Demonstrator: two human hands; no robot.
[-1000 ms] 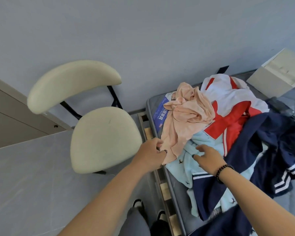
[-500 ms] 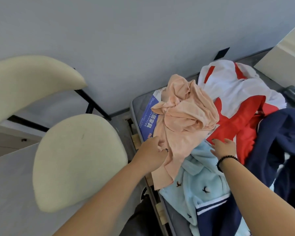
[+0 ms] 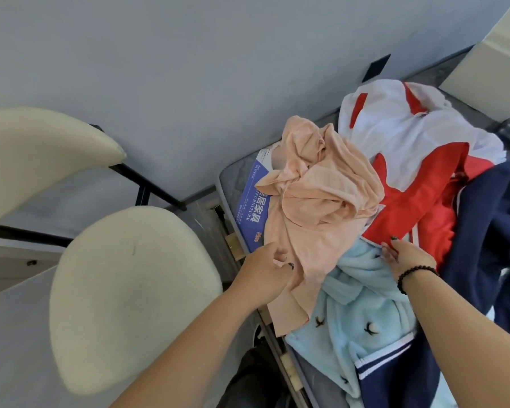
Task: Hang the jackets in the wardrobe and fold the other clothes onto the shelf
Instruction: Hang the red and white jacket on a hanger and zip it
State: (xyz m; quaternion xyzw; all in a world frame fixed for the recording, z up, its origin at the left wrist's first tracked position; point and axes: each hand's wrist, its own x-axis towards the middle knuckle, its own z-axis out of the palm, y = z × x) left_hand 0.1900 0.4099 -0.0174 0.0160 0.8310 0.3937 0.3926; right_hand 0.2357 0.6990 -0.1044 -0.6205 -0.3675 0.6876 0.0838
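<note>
A heap of clothes lies on a grey mattress [image 3: 235, 187]. On top is a crumpled peach garment [image 3: 315, 201]. My left hand [image 3: 265, 269] pinches its lower left edge. Under it lies a light blue fleece garment [image 3: 362, 313] with small bird marks. My right hand [image 3: 407, 257], a bead bracelet on the wrist, rests flat with fingers apart where the blue fleece meets a red and white jacket [image 3: 418, 160]. A navy jacket [image 3: 492, 231] with white stripes lies at the right.
A cream stool [image 3: 130, 290] with a curved backrest [image 3: 42, 148] stands left of the bed, close to my left arm. A blue printed label [image 3: 252, 207] lies on the mattress corner. A pale box [image 3: 495, 51] sits far right. Grey wall behind.
The view has moved closer to the heap. My right hand slid up from the blue fleece to the edge of the red jacket. My left hand keeps hold of the peach garment.
</note>
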